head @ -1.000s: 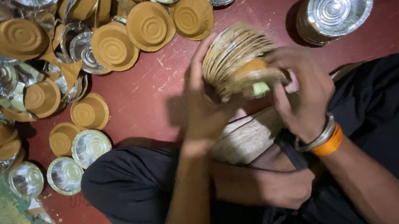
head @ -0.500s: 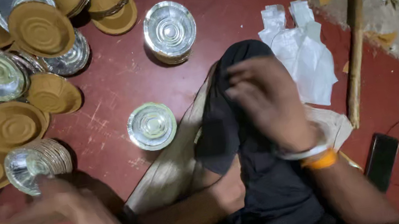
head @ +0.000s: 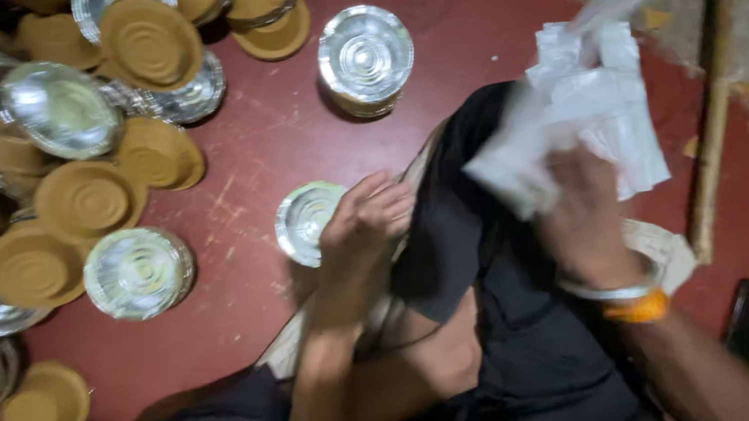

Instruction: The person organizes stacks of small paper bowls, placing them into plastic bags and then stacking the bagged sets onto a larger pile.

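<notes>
Gripping white plastic bags (head: 597, 117) w/ right hand (head: 583, 216), left hand (head: 362, 228) closed on silver bowl stack (head: 305, 220)

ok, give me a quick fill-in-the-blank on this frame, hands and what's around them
1. The right hand grips a bundle of white plastic ____.
2. The left hand rests on a small stack of ____-lined paper bowls.
3. The floor is dark ____.
4. On the right wrist sits an ____ band beside a silver bangle.

Missing words: bags; silver; red; orange
</notes>
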